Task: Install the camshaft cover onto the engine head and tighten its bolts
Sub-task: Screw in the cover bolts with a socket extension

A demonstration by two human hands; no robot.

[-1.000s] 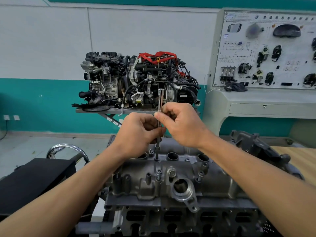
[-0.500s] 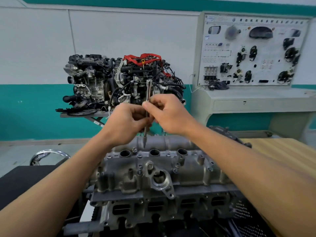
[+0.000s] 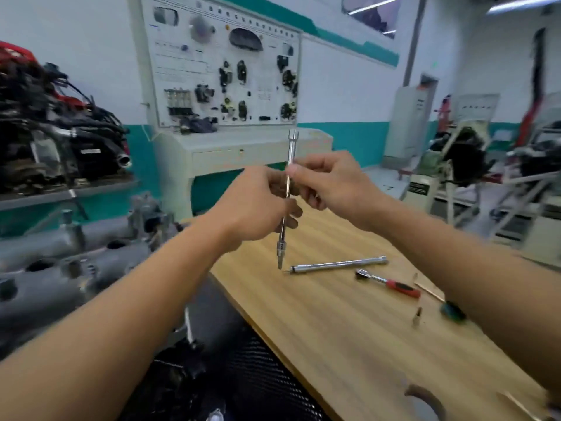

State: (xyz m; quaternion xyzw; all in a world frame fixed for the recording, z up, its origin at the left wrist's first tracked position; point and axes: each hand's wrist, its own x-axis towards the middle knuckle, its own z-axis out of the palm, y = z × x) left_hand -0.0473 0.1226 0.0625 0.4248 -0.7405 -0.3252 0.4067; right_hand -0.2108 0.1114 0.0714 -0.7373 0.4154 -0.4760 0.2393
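Automotive training workshop: engine on a stand (image 3: 57,141), component display board (image 3: 224,41), ratchet (image 3: 391,284) on wooden bench (image 3: 349,344).

Engine head (image 3: 60,268) left of wooden table (image 3: 349,329)

A single wide-angle head-worn camera looks forward and slightly down along both forearms, close to the left hand (image 3: 258,202) and right hand (image 3: 334,183), across the desk (image 3: 349,344) toward the wall-side display board (image 3: 218,62).
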